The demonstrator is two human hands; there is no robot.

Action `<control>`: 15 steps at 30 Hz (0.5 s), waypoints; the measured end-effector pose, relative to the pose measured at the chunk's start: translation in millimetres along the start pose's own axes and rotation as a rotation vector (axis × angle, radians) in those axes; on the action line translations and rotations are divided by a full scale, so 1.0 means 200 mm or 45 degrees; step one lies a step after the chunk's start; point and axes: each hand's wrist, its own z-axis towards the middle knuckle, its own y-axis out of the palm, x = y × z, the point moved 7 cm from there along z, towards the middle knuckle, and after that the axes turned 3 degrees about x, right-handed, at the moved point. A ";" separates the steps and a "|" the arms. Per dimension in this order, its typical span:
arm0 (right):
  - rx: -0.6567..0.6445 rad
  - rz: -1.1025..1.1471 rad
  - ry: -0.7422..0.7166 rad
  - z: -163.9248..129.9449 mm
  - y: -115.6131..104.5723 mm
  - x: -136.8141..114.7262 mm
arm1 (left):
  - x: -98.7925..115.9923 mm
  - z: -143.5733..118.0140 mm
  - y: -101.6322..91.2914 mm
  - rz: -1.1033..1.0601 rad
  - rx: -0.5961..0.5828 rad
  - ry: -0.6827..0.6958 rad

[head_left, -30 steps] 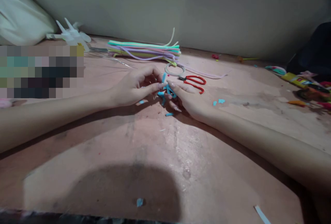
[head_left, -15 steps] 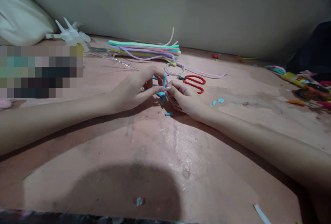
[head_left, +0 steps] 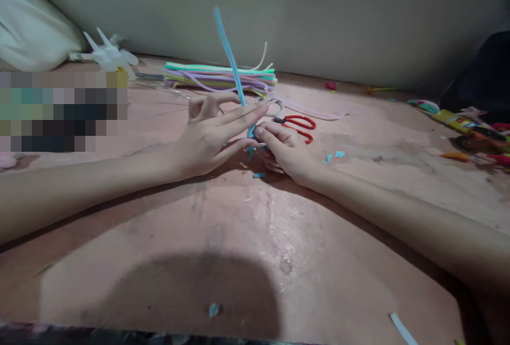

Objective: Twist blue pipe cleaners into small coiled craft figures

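Note:
A long blue strip (head_left: pixel 229 53) stands up from between my two hands, its upper end blurred in front of the wall. My left hand (head_left: pixel 211 132) has its fingers stretched out along the strip's lower part, thumb and forefinger pressing it. My right hand (head_left: pixel 285 148) pinches the bottom of the same blue strip against the floor. Small blue offcuts (head_left: pixel 337 155) lie around both hands.
Red-handled scissors (head_left: pixel 297 124) lie just behind my right hand, beside a clear tape ring (head_left: pixel 271 105). A bundle of pastel strips (head_left: pixel 221 77) lies by the wall. A white bag (head_left: pixel 35 32) sits far left, colourful items (head_left: pixel 474 132) at the right edge.
The blue strip, short and bunched between my fingertips before, now sticks up long above my hands. My left fingers have straightened along it; my right hand has stayed low.

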 end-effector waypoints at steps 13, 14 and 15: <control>-0.062 -0.065 -0.136 -0.02 0.03 -0.03 | 0.03 0.01 0.00 -0.248 0.004 -0.121; -0.072 -0.037 -0.140 -0.02 0.04 -0.04 | 0.03 0.01 0.00 -0.283 0.025 -0.132; -0.076 -0.005 -0.138 -0.02 0.05 -0.04 | 0.03 0.01 -0.01 -0.322 0.045 -0.144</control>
